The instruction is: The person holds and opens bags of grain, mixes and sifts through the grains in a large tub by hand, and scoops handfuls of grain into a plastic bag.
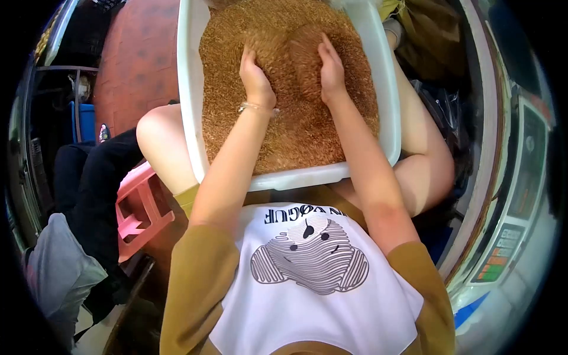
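My left hand [257,77] and my right hand [331,68] are in the middle of a white plastic tub [190,89]. Their palms face each other, with fingers stretched forward and slightly curved. Between and around them lies a deep layer of loose brown grain-like bits [307,142], whose exact kind I cannot make out. The bits between my palms are blurred by motion, and the fingertips partly sink into them. Around my left wrist is a thin bracelet [258,107]. The tub rests on my lap, between my bare knees.
A pink plastic stool [145,204] stands to the left, near a person's dark trouser leg [97,177]. On the right is a scale-like device with coloured keys [500,254]. Dark bags [438,35] lie at the upper right, and a blue bin [83,121] at the left.
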Tool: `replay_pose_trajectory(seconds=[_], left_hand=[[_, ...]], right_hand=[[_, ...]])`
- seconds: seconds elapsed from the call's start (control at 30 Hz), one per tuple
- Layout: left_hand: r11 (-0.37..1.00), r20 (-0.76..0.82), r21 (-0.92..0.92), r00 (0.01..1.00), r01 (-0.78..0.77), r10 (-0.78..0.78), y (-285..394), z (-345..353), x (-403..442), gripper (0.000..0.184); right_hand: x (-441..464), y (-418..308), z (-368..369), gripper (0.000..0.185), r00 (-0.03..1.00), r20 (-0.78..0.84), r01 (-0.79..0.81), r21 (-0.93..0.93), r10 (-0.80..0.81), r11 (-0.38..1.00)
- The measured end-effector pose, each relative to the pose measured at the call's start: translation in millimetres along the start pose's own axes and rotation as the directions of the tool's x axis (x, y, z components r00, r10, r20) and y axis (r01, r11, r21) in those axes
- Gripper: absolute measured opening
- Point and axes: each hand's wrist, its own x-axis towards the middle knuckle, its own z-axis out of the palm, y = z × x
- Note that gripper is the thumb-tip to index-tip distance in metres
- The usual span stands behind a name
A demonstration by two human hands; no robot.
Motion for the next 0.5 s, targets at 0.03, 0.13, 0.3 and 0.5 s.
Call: replay_pose_trajectory(seconds=[0.03,0.13,0.3,0.5], left_hand=[[0.986,0.123,-0.127,0.988,0.109,-0.094,16,1,-7,0.049],[0.935,0.422,0.332,0.906,-0.129,-0.025,40,-23,6,0.047],[0.162,0.56,0.808,0.824,-0.566,0.086,62,-71,-22,0.053],[-0.245,0.672,0.677,0.719,-0.694,-0.177,71,-129,-106,0.073]], right_hand=[[-5,-8,4,0.052,0.999,0.053,-0.003,0.069,-0.001,0.998],[-9,-22,11,0.045,0.996,0.08,0.023,0.07,-0.029,0.997],[-16,-15,-27,0.035,0.96,-0.046,0.22,-0.493,-0.278,0.842],[-99,-36,-34,0.055,0.792,0.534,0.605,-0.751,-0.296,0.264]])
